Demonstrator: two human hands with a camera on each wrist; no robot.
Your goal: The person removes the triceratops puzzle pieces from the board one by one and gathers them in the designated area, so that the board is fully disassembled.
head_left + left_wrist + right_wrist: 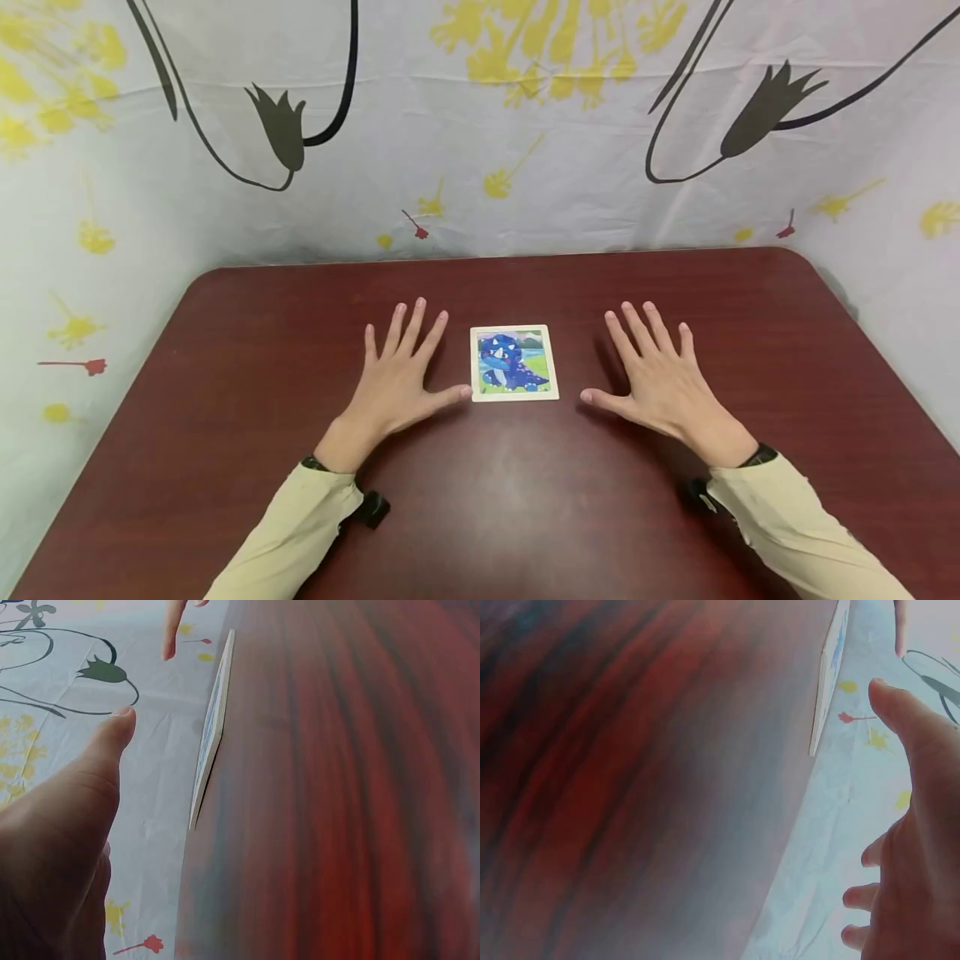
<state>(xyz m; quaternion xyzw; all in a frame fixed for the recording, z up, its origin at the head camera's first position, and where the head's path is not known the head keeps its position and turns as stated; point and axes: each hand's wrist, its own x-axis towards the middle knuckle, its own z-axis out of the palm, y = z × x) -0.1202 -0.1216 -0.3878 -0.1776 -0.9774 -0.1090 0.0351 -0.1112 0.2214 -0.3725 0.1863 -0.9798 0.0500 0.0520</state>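
Note:
A square picture puzzle (pixel 514 363) with a pale frame and a blue dinosaur lies flat near the middle of the table. To its left is my left hand (pixel 401 375), palm down with fingers spread and straight; its thumb tip is at the puzzle's left edge in the head view, and contact cannot be made out. My right hand (pixel 660 379) is likewise spread out to the right, its thumb a short gap away from the puzzle. Neither hand holds anything. Both wrist views show the puzzle (pixel 214 727) edge-on beyond each thumb.
The dark red wooden table (pixel 510 483) has rounded far corners. Behind it and along both sides hangs a pale cloth (pixel 480 175) with yellow, red and dark flower prints. A black strapped device (pixel 371 508) sits under the left wrist, another (pixel 703 496) under the right.

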